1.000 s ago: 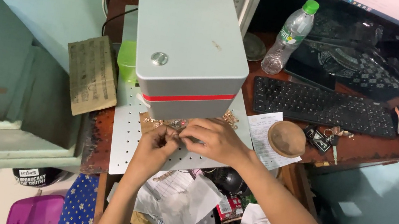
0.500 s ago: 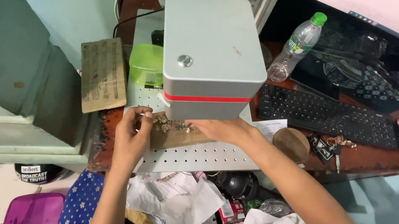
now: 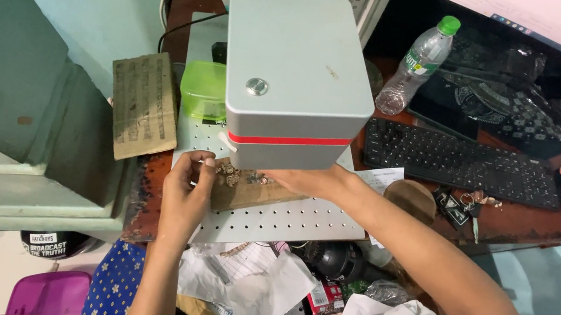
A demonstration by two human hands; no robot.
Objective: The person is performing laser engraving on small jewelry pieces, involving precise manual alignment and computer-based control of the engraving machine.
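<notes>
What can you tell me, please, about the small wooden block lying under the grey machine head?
The wooden block is a flat, light brown slab that looks like raw wood. It lies slightly askew on the white perforated plate, partly beneath the grey machine head. Small metallic pieces sit on top. The left hand grips its left end; the right hand touches its far edge.

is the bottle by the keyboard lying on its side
No, the clear plastic bottle with the green cap stands upright on the desk, just behind the black keyboard.
</notes>
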